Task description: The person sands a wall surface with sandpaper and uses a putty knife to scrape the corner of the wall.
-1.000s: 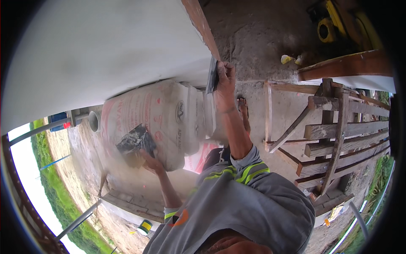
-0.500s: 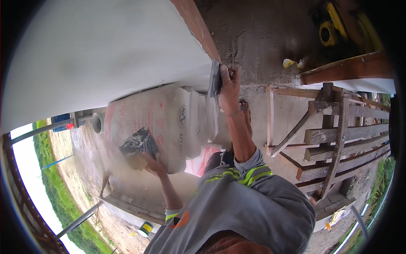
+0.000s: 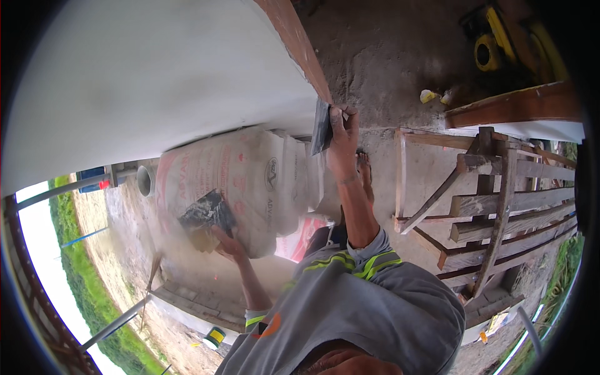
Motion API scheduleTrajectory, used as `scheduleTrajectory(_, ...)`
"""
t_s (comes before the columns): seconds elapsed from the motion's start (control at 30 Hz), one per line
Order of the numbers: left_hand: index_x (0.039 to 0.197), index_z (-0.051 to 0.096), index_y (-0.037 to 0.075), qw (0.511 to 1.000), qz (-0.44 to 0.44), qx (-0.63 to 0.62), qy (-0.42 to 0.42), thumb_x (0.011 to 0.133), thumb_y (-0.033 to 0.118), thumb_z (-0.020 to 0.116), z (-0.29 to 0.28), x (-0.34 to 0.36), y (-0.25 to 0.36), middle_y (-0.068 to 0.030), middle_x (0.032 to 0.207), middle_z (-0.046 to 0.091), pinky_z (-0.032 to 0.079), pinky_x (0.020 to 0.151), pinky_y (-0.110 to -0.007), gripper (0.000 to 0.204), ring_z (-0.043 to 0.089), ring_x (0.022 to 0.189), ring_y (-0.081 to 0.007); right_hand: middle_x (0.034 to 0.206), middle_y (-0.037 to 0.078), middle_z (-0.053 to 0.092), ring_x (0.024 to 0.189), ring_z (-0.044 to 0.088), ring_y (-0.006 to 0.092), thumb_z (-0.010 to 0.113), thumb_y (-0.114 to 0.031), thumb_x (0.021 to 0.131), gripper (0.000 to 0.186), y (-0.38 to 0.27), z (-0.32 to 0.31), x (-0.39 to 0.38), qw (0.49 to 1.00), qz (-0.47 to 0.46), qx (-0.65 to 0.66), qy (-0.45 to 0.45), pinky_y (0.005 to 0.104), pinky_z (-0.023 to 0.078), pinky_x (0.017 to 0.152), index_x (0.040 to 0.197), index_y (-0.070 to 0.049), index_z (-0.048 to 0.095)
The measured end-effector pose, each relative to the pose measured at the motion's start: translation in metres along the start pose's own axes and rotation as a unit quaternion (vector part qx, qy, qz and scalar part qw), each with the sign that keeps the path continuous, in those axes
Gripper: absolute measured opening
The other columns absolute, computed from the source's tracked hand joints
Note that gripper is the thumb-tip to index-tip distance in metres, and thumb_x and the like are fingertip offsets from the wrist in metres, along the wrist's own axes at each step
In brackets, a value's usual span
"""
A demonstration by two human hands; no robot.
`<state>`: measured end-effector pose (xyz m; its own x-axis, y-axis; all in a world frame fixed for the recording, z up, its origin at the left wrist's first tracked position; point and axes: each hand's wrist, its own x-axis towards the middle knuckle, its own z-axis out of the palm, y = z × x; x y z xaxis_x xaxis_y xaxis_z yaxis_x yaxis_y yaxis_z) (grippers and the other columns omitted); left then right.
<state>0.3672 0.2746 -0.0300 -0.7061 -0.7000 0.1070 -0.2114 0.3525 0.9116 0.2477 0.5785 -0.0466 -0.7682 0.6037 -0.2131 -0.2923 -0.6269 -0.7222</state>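
Dark scraper (image 3: 321, 127) sits gripped in the right hand (image 3: 342, 134), at the end of the wooden strip (image 3: 299, 47) edging the white wall (image 3: 181, 75); contact cannot be told. The left hand (image 3: 229, 245) holds a pale-smeared dark blade (image 3: 211, 211) over stacked sacks (image 3: 250, 162), their contents hidden. Right of the right hand, concrete floor (image 3: 384, 150) gives room up to a slatted wooden frame (image 3: 505, 200). One small container (image 3: 214, 337) lies near the left sleeve (image 3: 257, 317), its contents too small to tell.

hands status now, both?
Left hand: closed, holding a dark, smeared flat plate.
Right hand: closed, holding a dark flat scraper.
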Motion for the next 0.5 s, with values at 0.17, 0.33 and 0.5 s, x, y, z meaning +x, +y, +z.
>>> scheduleTrajectory(0.17, 0.118, 0.055, -0.013, 0.966, 0.169, 0.191, -0.038, 0.098, 0.037, 0.049, -0.017, 0.01, -0.045, -0.0232, 0.114, 0.061, 0.053, 0.078, -0.039, 0.055, 0.062, 0.098, -0.029, 0.105, 0.003, 0.056, 0.093, 0.053, 0.0075, 0.069, -0.012, 0.088, 0.032, -0.094, 0.023, -0.013, 0.997, -0.035, -0.051, -0.049, 0.0224, 0.043, 0.085, 0.114, -0.003, 0.052)
scheduleTrajectory(0.33, 0.117, 0.056, -0.012, 0.982, 0.128, 0.131, -0.044, 0.097, 0.037, 0.05, -0.015, 0.006, -0.021, -0.0245, 0.115, 0.061, 0.05, 0.083, -0.043, 0.053, 0.061, 0.1, -0.0332, 0.087, 0.002, 0.065, 0.081, 0.06, 0.0103, 0.064, -0.007, 0.089, 0.016, -0.149, 0.01, -0.014, 0.989, -0.067, -0.108, -0.075, 0.0265, 0.049, 0.075, 0.103, 0.0, 0.062)
scheduleTrajectory(0.5, 0.12, 0.055, -0.011, 0.982, 0.147, 0.115, -0.018, 0.097, 0.037, 0.051, -0.014, 0.008, -0.027, -0.0255, 0.117, 0.06, 0.047, 0.087, -0.044, 0.054, 0.059, 0.102, -0.0356, 0.088, 0.007, 0.065, 0.081, 0.058, 0.0124, 0.06, -0.02, 0.094, 0.026, -0.162, 0.042, -0.035, 0.89, -0.218, -0.39, -0.089, 0.0294, 0.048, 0.072, 0.106, 0.002, 0.059)
